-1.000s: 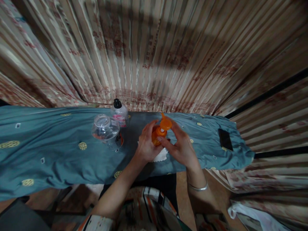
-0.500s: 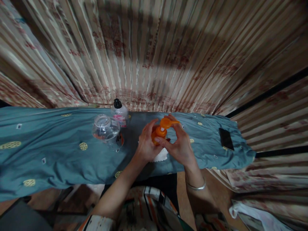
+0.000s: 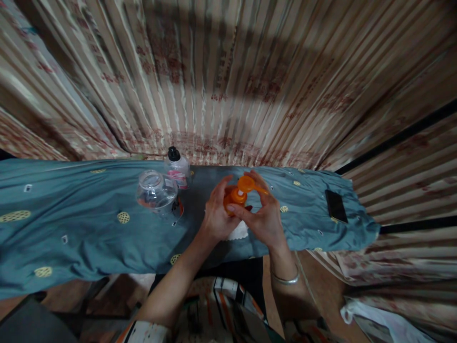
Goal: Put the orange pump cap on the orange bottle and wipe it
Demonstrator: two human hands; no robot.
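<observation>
An orange pump bottle (image 3: 236,196) is held upright between both hands over the middle of the table. My left hand (image 3: 216,212) wraps its body from the left side. On the other side, my right hand (image 3: 264,214) has its thumb against the front of the bottle below the pump collar, and its fingers curve round behind the pump head (image 3: 246,184). The spout points right and slightly toward me. Beneath the hands lies a white scalloped piece of cloth or paper (image 3: 240,232), partly covered. The bottle's lower part is hidden by my fingers.
Left of my hands stand a clear plastic container (image 3: 157,193) and, behind it, a clear bottle with a black cap (image 3: 178,171). A black phone (image 3: 336,206) lies at the table's right end. The blue-green cloth (image 3: 89,238) covers the table; pleated curtains (image 3: 221,85) hang behind.
The spout has turned a little, from pointing right to pointing right and toward me. My right hand and wrist have shifted slightly left; my left hand keeps its hold.
</observation>
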